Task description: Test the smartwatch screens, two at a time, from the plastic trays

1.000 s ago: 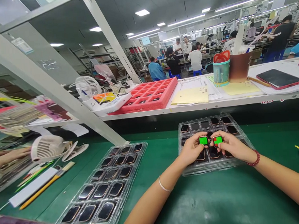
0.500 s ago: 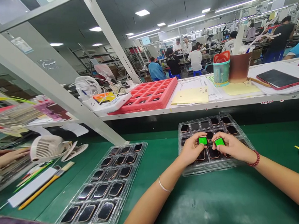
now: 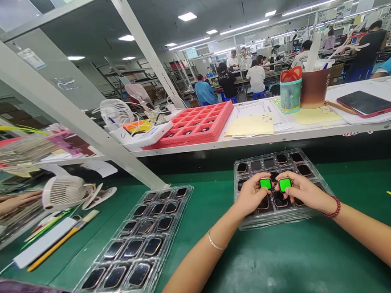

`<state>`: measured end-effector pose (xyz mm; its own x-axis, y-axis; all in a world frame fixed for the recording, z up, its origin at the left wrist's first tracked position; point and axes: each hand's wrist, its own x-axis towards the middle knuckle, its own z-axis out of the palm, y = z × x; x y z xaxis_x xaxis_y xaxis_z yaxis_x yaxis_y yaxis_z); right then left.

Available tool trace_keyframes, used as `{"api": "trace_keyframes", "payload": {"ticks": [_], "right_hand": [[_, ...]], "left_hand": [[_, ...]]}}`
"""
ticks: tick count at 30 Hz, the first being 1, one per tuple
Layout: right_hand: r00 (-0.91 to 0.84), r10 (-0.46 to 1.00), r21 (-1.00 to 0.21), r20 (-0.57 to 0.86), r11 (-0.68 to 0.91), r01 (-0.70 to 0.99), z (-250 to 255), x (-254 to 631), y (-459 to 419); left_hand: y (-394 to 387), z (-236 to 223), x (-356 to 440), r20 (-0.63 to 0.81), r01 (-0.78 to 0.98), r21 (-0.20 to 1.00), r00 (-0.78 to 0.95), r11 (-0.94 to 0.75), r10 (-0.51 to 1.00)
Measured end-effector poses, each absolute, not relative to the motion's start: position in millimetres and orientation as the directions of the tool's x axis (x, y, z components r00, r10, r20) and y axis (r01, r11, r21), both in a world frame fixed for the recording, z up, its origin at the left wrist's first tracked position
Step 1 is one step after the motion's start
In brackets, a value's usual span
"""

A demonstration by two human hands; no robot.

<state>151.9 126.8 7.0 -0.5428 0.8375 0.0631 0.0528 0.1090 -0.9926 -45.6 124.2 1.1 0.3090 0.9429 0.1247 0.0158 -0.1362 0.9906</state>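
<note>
My left hand [image 3: 251, 195] is closed on a smartwatch body [image 3: 265, 183] whose screen glows green. Another strapless smartwatch body [image 3: 285, 185], also lit green, is pinched in my right hand [image 3: 304, 190]. The two watches are held side by side, a small gap apart, with their screens facing me. Below both hands lies a clear plastic tray [image 3: 254, 223] of dark-screened watch bodies, partly hidden by my fingers. To the left, a second clear tray [image 3: 148, 287] holds several rows of similar dark watches.
A brush [image 3: 63, 240], a white bar [image 3: 44, 244] and a small fan [image 3: 63, 193] lie on the left. Above the bench, a shelf carries a red foam tray [image 3: 194, 135], papers, cups [image 3: 291, 96] and a phone [image 3: 368, 103]. A co-worker's hand [image 3: 14, 206] is at far left.
My right hand has turned its watch a little, so the green screen now sits more upright and slightly closer to the left one. My left hand stays nearly still.
</note>
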Motion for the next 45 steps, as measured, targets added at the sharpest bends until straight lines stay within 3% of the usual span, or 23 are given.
{"api": "trace_keyframes", "payload": {"ticks": [10, 15, 31, 34, 38, 45], "right_hand": [[-0.578, 0.808, -0.988, 0.11, 0.151, 0.023, 8.8, 150.9, 124.4], [-0.573, 0.819, -0.986, 0.036, 0.124, 0.115, 11.3, 151.9, 123.5], [-0.57, 0.819, -0.992, 0.069, 0.115, 0.046, 6.4, 150.1, 125.9], [-0.556, 0.828, -0.997, 0.066, 0.037, -0.063, 6.2, 150.4, 126.7], [-0.535, 0.844, -0.951, -0.03, -0.189, -0.244, 15.0, 155.9, 126.2], [-0.548, 0.825, -0.839, -0.138, -0.391, -0.378, 15.9, 168.3, 139.2]], "left_hand": [[123.2, 2.8, -45.6, 0.144, 0.024, 0.987, 0.305, -0.158, 0.941], [122.9, 3.6, -46.0, 0.142, 0.028, 0.987, 0.292, -0.157, 0.946], [124.7, 0.5, -47.0, 0.128, 0.079, 0.984, 0.299, -0.159, 0.945], [125.0, 1.1, -47.5, 0.126, 0.007, 0.991, 0.3, -0.134, 0.946], [127.7, 4.6, -50.1, 0.092, -0.185, 0.982, 0.344, -0.029, 0.934], [137.3, 8.0, -59.1, -0.034, -0.386, 0.897, 0.427, 0.216, 0.904]]}}
